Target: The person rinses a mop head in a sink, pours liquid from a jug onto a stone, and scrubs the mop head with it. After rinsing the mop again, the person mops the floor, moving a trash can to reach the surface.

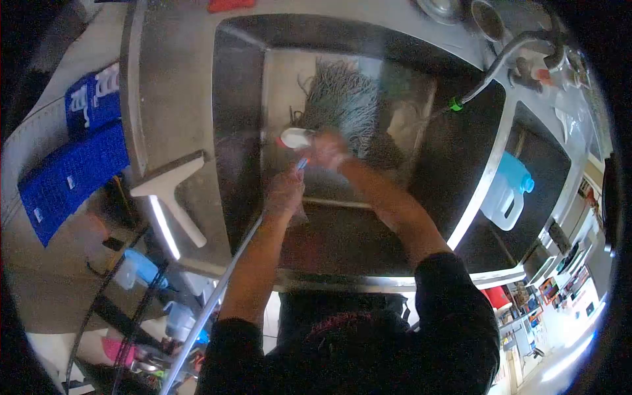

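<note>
A long pale pole [217, 289] slants up from the lower left, with my left hand [284, 192] closed around it near its blue-and-red upper end. My right hand [327, 150] is just beyond, somewhat blurred, its fingers closed at a white oval piece with a red edge [296, 137]. Whether that piece is joined to the pole I cannot make out. Just past my right hand, a grey string mop head [345, 99] lies spread on the bottom of the sink [240, 145].
A pale squeegee [172, 194] rests on the left ledge. Blue cloths [76, 174] hang farther left. To the right, a tap [500, 66] with a green tip reaches over the sink, and a translucent blue jug [509, 191] lies in a second basin [484, 253].
</note>
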Demonstrator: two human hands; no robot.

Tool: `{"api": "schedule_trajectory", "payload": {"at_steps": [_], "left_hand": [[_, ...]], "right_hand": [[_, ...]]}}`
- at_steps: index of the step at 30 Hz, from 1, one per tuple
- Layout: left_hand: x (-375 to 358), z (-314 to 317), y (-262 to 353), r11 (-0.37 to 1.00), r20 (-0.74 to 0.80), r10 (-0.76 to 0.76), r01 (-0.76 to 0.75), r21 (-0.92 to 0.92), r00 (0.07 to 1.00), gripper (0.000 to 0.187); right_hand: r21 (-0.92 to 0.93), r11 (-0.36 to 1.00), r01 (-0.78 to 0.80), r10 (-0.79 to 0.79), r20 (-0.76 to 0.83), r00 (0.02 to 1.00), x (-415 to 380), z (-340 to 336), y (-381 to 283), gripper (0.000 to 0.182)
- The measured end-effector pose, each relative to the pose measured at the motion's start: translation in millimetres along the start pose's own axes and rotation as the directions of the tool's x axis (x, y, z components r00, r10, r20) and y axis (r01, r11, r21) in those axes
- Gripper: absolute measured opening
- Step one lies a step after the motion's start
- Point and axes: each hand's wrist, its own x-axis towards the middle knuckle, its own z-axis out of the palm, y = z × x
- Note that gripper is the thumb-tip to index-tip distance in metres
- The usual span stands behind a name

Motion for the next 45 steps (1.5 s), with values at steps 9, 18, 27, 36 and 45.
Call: {"api": "schedule_trajectory", "payload": {"at_steps": [9, 18, 27, 36, 45], "left_hand": [[-12, -28, 17, 0.995, 0.070, -0.054, 0.060, -0.085, 0.996, 0.034], [2, -7, 2, 0.992, -0.007, -0.005, 0.004, -0.128, 1.000, 0.034], [-11, 2, -3, 0.993, -0.074, 0.019, -0.027, -0.117, 0.997, 0.029], [7, 6, -4, 0.988, -0.082, -0.023, 0.010, -0.155, 0.996, 0.036], [8, 6, -4, 0.996, -0.056, 0.049, -0.053, -0.072, 0.997, 0.045]], "right_hand": [[0.036, 0.994, -0.100, 0.099, 0.025, 0.995, 61, 45, 100, 0.041], [0.257, 0.966, -0.025, -0.035, 0.224, 0.974, 81, 69, 65, 0.036], [0.216, 0.967, -0.135, 0.064, 0.306, 0.950, 59, 23, 56, 0.042], [0.208, 0.978, -0.001, -0.066, 0.314, 0.947, 17, 88, 68, 0.045], [0.183, 0.977, 0.108, -0.128, 0.102, 0.987, -28, 71, -23, 0.052]]}}
